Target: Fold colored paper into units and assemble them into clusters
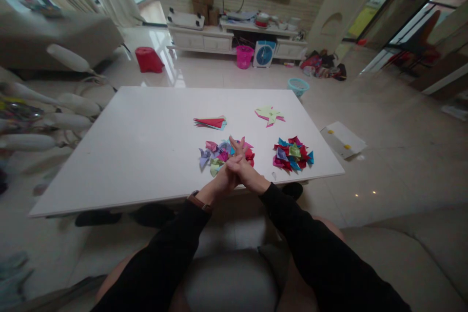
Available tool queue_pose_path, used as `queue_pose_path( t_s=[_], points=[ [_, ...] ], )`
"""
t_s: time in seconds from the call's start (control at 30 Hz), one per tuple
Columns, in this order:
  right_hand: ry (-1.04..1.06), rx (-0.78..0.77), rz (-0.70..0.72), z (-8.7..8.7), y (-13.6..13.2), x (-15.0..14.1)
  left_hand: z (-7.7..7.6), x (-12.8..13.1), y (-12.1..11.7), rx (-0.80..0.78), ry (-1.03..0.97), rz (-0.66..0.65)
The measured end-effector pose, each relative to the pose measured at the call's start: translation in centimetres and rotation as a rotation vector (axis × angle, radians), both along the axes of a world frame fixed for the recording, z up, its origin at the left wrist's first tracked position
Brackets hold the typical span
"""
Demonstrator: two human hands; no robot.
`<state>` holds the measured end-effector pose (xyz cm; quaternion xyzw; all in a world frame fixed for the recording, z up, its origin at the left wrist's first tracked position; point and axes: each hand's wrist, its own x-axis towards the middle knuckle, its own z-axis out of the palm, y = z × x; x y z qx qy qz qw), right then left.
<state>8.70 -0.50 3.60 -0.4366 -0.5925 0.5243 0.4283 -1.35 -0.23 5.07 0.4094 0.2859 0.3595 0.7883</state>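
Observation:
My left hand [222, 181], with a brown strap on its wrist, meets my right hand [249, 173] above the near edge of the white table [146, 156]. The right hand's fingers wrap over the left hand, while a few fingers stick out straight beyond the clasp. I see no object in either hand. Just behind them lies a pile of folded paper pieces [212, 147] in purple, pink, green and red, partly covered by the hands. Another pile of folded paper pieces [292, 153] sits to the right. Farther back are pointed folded papers [210, 122] and light-green and pink star-like papers [271, 115].
A small pale scrap [274, 175] lies near the front edge. Beyond the table stand a red stool [149, 60], a pink basket [244, 57], a blue fan [264, 53] and a light-blue basin [298, 87]. A white board [342, 139] rests right of the table.

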Motion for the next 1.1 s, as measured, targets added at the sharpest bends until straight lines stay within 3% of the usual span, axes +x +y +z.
queue_pose_path(
  t_s=[0.23,0.37,0.5,0.6,0.67,0.77,0.9,1.1],
  points=[
    [-0.040,0.061,0.060,0.7,-0.5,-0.4,0.4,-0.2,-0.2,0.061,-0.053,0.018],
    [-0.076,0.087,0.027,1.3,-0.4,0.0,-0.4,-0.2,0.5,0.100,0.011,0.031],
    [-0.131,0.134,-0.156,1.6,1.2,2.3,-1.8,-2.8,3.3,0.244,0.336,0.159],
    [-0.268,0.183,-0.330,1.1,2.8,4.8,-2.8,-5.7,5.3,0.440,0.785,0.410],
    [-0.426,0.192,-0.367,0.7,3.4,6.1,-3.6,-6.9,5.6,0.587,1.089,0.503],
    [-0.598,0.197,-0.351,0.2,3.5,6.8,-4.9,-6.5,4.6,0.823,1.322,0.417],
    [-0.625,0.272,-0.337,0.1,2.9,6.5,-6.6,-3.2,2.7,1.092,1.358,0.158],
    [-0.605,0.247,-0.349,0.5,2.8,6.7,-8.3,2.0,3.7,1.102,1.513,-0.016]
  ],
)
